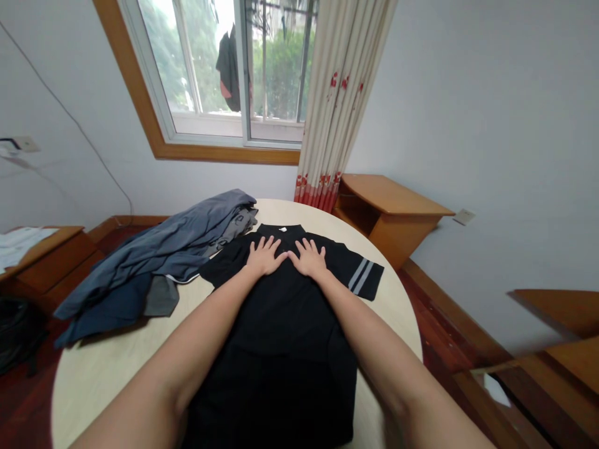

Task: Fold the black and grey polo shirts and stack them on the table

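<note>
Left hand [266,255] and right hand [309,257] reach well forward, lying flat, palms down, fingers spread, thumbs nearly touching.

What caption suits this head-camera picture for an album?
Side by side, left hand and right hand rest flat on a black T-shirt spread on a round table, beside a heap of grey-blue clothes.

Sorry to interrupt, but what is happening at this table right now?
A person has a black T-shirt spread flat on a round table. The left hand and right hand rest palm-down, side by side, on its upper part just below the collar. A pile of grey and blue clothes lies beside it on the left.
</note>
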`<control>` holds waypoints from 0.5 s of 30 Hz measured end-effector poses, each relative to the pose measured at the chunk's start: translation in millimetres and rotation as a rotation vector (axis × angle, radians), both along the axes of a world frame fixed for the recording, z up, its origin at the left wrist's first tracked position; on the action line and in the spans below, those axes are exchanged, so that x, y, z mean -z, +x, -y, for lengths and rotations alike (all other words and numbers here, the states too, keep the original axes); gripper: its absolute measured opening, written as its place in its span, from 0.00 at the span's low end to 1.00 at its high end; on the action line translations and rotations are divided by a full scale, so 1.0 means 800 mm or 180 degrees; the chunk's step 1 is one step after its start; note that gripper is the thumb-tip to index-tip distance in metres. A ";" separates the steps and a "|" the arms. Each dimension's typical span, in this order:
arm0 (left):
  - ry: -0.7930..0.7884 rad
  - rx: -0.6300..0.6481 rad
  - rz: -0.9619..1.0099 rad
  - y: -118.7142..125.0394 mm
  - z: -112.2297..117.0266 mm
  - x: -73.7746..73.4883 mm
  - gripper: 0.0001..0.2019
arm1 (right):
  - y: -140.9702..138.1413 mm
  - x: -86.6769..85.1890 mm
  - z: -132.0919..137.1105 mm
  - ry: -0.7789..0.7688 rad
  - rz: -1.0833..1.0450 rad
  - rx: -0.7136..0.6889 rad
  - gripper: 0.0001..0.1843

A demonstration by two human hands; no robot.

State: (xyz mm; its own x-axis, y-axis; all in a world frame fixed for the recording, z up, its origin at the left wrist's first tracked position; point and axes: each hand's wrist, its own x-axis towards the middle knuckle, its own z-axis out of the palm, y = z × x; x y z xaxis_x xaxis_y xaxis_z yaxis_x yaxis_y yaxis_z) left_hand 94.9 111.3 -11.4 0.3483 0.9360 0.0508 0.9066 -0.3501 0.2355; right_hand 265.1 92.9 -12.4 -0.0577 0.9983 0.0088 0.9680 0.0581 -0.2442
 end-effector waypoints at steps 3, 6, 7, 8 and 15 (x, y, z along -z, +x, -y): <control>-0.0102 0.0040 -0.0092 -0.024 -0.020 0.005 0.38 | 0.024 0.000 -0.011 0.0029 0.0028 -0.0101 0.39; -0.0133 -0.0023 -0.0202 -0.046 -0.034 0.004 0.39 | 0.050 0.001 -0.028 0.0043 0.0044 -0.0084 0.41; -0.0135 -0.0044 -0.0222 -0.051 -0.038 0.004 0.39 | 0.058 0.003 -0.033 0.0062 0.0044 -0.0081 0.41; -0.0137 -0.0058 -0.0239 -0.054 -0.040 0.003 0.40 | 0.065 0.004 -0.039 0.0089 0.0042 -0.0084 0.42; -0.0210 -0.0349 -0.0474 -0.044 -0.045 -0.003 0.42 | 0.089 0.012 -0.080 0.0177 0.0057 -0.0191 0.43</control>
State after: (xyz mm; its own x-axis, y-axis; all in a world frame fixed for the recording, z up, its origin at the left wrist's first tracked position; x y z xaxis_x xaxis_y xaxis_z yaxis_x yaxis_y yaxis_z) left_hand 59.7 147.1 -8.9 0.2431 0.9684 -0.0564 0.9650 -0.2355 0.1151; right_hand 336.5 157.2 -21.9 -0.1182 0.9910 0.0627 0.9665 0.1293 -0.2218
